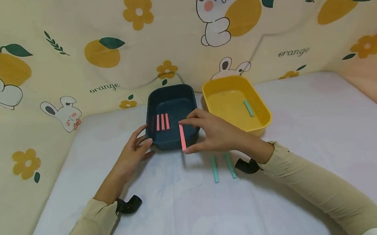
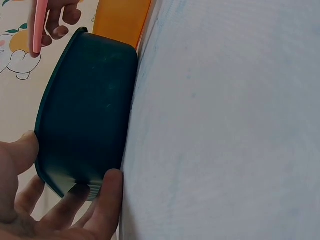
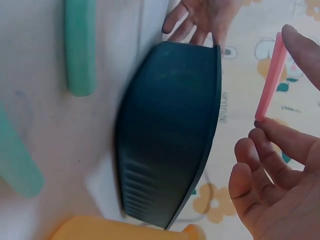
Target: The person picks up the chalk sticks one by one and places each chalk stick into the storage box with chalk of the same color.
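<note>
Pink stick held over the dark blue plastic bin [image 1: 170, 96]

Right hand [image 1: 214, 132] pinches 1 pink stick [image 1: 182, 137] by its ends; left hand [image 1: 134, 151], fingers relaxed, touches the bin's corner.

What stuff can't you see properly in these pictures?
- Inside of the dark blue tray: both wrist views show only its outer wall, so the pink sticks lying in it are hidden there.
- Left hand: cut off by the left wrist view's bottom edge.
- Two teal sticks on the table: blurred and cut off in the right wrist view.
- Yellow tray: only a corner shows there.
</note>
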`<state>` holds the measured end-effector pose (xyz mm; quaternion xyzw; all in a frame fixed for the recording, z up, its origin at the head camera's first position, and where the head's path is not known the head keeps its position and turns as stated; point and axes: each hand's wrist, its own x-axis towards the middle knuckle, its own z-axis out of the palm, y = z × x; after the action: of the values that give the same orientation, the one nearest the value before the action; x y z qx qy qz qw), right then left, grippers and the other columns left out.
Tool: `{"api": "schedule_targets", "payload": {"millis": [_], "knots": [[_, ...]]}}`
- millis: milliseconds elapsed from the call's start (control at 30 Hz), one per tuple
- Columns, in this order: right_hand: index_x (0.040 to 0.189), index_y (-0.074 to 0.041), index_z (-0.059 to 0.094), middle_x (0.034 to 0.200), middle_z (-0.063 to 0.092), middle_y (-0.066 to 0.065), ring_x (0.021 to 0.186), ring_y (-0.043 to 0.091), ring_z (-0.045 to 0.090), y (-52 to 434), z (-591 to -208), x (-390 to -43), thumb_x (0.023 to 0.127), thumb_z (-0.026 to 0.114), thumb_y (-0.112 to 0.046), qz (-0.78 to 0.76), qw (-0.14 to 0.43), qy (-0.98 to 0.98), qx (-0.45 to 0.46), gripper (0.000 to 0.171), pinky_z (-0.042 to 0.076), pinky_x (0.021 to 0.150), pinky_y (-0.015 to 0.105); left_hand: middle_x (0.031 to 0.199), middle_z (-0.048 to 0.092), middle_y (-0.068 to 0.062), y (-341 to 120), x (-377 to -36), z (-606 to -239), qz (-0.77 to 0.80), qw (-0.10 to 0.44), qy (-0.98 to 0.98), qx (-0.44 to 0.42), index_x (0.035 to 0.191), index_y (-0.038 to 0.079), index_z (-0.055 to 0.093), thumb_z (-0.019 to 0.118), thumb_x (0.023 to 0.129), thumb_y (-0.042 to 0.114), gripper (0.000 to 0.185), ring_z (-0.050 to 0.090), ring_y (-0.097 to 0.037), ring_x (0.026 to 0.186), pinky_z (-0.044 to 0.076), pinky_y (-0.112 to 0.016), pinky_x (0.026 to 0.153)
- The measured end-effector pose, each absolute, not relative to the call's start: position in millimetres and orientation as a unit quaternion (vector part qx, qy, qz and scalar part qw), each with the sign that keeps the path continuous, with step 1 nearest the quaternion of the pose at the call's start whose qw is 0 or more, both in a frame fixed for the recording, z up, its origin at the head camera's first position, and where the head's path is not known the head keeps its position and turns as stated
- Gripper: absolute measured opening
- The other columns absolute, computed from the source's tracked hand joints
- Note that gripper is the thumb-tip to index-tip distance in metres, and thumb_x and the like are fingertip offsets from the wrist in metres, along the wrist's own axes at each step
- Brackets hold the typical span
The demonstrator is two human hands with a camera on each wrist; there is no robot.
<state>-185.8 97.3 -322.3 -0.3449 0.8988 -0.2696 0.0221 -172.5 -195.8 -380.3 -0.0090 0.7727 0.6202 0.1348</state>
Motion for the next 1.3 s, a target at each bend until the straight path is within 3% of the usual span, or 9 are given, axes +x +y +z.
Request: {"api": "schedule_targets", "payload": {"millis": [900,1133,1300], "knots": [[0.144,-0.022,0.053,0.137,0.046,0.002,0.119,0.028,0.052,85,-306,-218,0.077,0.081,-0.053,-0.285,0.081,0.897,-0.328,0.08,0.051,0.099,0.04,0.163,0.026,-0.013,-192,-171,-380,0.622,0.14,0.77,-0.023,0.156,0.04,0.024,0.055,0.103,0.027,0.062,0.041,-0.035,0.143,0.045,-0.05,0.11],[0.144,-0.022,0.053,0.136,0.047,0.001,0.113,0.021,0.051,82,-305,-227,0.078,0.081,-0.052,-0.283,0.08,0.895,-0.337,0.078,0.052,0.095,0.037,0.163,0.028,-0.012,-193,-171,-378,0.623,0.136,0.77,-0.02,0.155,0.04,0.025,0.055,0.103,0.026,0.062,0.042,-0.033,0.143,0.047,-0.049,0.109],[0.145,-0.022,0.052,0.136,0.048,0.002,0.115,0.023,0.052,81,-305,-236,0.079,0.08,-0.052,-0.278,0.083,0.896,-0.337,0.078,0.052,0.094,0.037,0.163,0.028,-0.013,-194,-171,-377,0.623,0.134,0.77,-0.019,0.155,0.04,0.024,0.055,0.103,0.027,0.062,0.041,-0.034,0.143,0.046,-0.049,0.109]]}}
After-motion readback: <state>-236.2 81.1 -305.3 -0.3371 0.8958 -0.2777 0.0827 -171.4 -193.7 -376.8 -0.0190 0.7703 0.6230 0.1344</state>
